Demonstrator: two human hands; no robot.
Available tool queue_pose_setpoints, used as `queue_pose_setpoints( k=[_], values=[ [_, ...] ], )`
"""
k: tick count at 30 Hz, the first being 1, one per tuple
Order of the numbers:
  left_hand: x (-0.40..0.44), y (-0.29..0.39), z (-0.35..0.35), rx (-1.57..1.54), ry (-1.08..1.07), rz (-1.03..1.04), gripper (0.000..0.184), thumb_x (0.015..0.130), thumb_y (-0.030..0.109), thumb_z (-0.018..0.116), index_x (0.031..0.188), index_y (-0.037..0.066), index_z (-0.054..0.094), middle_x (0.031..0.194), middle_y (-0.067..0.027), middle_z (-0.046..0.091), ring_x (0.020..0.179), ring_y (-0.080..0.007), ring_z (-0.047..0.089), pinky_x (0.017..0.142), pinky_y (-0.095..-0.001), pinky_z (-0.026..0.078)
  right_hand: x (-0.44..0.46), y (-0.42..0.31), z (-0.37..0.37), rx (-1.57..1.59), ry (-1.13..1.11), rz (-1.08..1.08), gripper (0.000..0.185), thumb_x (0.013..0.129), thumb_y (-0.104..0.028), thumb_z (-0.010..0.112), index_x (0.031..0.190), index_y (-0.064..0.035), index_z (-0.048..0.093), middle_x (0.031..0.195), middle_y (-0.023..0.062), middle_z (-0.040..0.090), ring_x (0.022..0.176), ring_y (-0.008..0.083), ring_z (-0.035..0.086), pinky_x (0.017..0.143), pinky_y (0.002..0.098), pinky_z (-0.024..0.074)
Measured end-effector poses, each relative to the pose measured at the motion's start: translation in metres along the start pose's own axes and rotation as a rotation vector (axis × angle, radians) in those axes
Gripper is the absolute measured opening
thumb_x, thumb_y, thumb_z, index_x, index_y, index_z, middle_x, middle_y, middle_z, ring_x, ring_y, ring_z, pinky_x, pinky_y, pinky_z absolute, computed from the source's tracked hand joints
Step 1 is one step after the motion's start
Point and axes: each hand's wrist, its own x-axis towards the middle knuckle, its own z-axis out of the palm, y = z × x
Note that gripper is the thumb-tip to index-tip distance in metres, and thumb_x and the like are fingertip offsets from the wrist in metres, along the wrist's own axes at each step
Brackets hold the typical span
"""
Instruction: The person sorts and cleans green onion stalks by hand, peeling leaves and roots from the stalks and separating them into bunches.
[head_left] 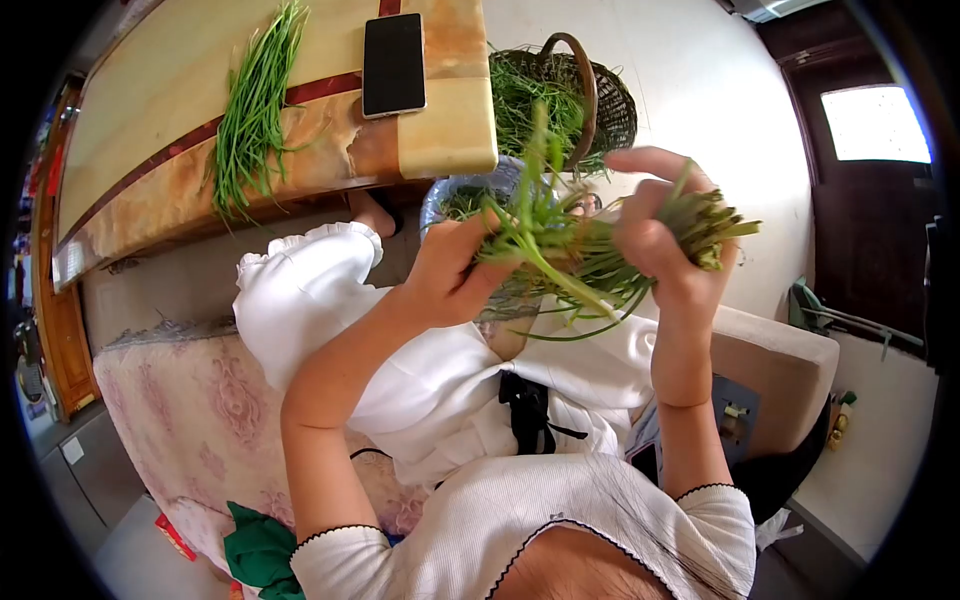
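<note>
A bunch of green chives (590,248) is held up in front of my lap. My right hand (675,225) is closed around it near the pale cut ends, with the index finger raised. At the leafy side, my left hand (455,268) pinches some of the stalks, its fingertips partly hidden by leaves. Below the chives stands a bin (435,205) with a blue-grey liner and green scraps inside. Behind it is a dark wicker basket (615,105) full of loose chives. A neat pile of chives (255,110) lies on the table to the left.
The stone-patterned table (180,80) bears a black phone (393,65) near its right end. Its edge overhangs beside the bin. I sit on a pink floral sofa (190,410), with a beige armrest (775,365) at right. A dark door (870,200) stands beyond.
</note>
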Motion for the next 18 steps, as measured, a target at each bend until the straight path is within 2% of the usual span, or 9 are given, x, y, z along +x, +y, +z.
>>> queue_pose_setpoints(
  k=[1,2,4,5,8,9,12,13,18],
  values=[
    [0.002,0.004,0.0,-0.002,-0.017,0.038,0.015,0.07,0.007,0.045,0.085,0.001,0.046,0.054,-0.0103,0.047,0.044,-0.0261,0.046,0.041,-0.0278,0.035,0.002,-0.002,0.004,0.025,-0.029,0.043,0.029,0.065,-0.008,0.061,0.09,0.0032,0.051,0.063,0.0019,0.053,0.052,0.003,0.046,0.045,0.0138,0.0369],
    [0.003,0.008,-0.001,-0.006,-0.013,0.033,0.015,0.07,0.007,0.045,0.085,0.001,0.046,0.054,-0.0103,0.047,0.044,-0.0261,0.046,0.041,-0.0278,0.035,0.003,-0.004,0.007,0.05,-0.059,0.085,0.03,0.066,-0.009,0.061,0.091,0.0042,0.051,0.067,0.0038,0.055,0.056,0.0047,0.049,0.05,0.0153,0.0403],
    [0.004,0.013,-0.005,-0.013,-0.171,-0.01,0.016,0.07,0.006,0.044,0.085,0.0,0.045,0.055,-0.01,0.048,0.046,-0.0271,0.047,0.042,-0.0289,0.036,0.003,-0.009,0.013,0.09,-0.052,0.143,0.029,0.067,-0.008,0.06,0.091,0.0046,0.051,0.072,0.0062,0.056,0.061,0.0073,0.051,0.056,0.0181,0.0417],
    [0.005,0.011,-0.005,0.003,-0.19,0.053,0.019,0.07,0.006,0.045,0.087,-0.001,0.045,0.057,-0.011,0.049,0.047,-0.0281,0.048,0.042,-0.0293,0.036,0.003,-0.011,0.015,0.13,-0.043,0.192,0.029,0.068,-0.008,0.059,0.092,0.005,0.05,0.076,0.0086,0.057,0.066,0.01,0.054,0.062,0.0208,0.0431],
    [0.002,0.007,-0.005,-0.025,-0.249,0.053,0.023,0.07,0.007,0.045,0.091,-0.003,0.044,0.058,-0.0123,0.049,0.048,-0.0284,0.048,0.043,-0.0298,0.037,0.001,-0.012,0.014,0.139,-0.084,0.207,0.025,0.069,-0.007,0.057,0.089,0.0049,0.051,0.078,0.0119,0.057,0.07,0.0142,0.055,0.066,0.024,0.0435],
    [0.005,0.008,-0.008,-0.055,-0.308,0.102,0.026,0.07,0.008,0.046,0.093,-0.005,0.044,0.059,-0.0132,0.049,0.048,-0.0286,0.048,0.043,-0.0305,0.037,0.003,-0.003,0.012,0.044,-0.139,0.016,0.021,0.07,-0.007,0.056,0.086,0.0051,0.052,0.076,0.0129,0.057,0.069,0.0144,0.055,0.065,0.0242,0.044],
    [0.004,0.013,-0.006,-0.191,-0.281,0.012,0.025,0.071,0.009,0.046,0.091,-0.006,0.044,0.06,-0.0131,0.049,0.048,-0.0283,0.048,0.043,-0.0303,0.037,0.002,-0.009,0.015,0.1,-0.119,0.071,0.017,0.07,-0.006,0.056,0.083,0.0049,0.052,0.075,0.013,0.057,0.069,0.0151,0.055,0.064,0.0244,0.0442],
    [0.001,0.006,-0.001,-0.212,-0.207,0.088,0.027,0.072,0.01,0.046,0.093,-0.007,0.044,0.058,-0.0123,0.049,0.045,-0.0268,0.048,0.042,-0.0295,0.036,0.0,-0.014,0.016,0.137,-0.071,0.168,0.016,0.07,-0.008,0.056,0.081,0.0043,0.053,0.074,0.0123,0.057,0.068,0.0153,0.055,0.063,0.0243,0.0445],
    [-0.003,-0.001,0.001,-0.372,-0.189,0.115,0.033,0.071,0.009,0.046,0.099,-0.009,0.042,0.051,-0.0098,0.046,0.039,-0.022,0.046,0.039,-0.028,0.034,0.001,-0.022,0.016,0.211,0.039,0.252,0.015,0.07,-0.009,0.057,0.079,0.0028,0.055,0.071,0.0086,0.056,0.062,0.0106,0.052,0.056,0.0193,0.042]
  ],
)
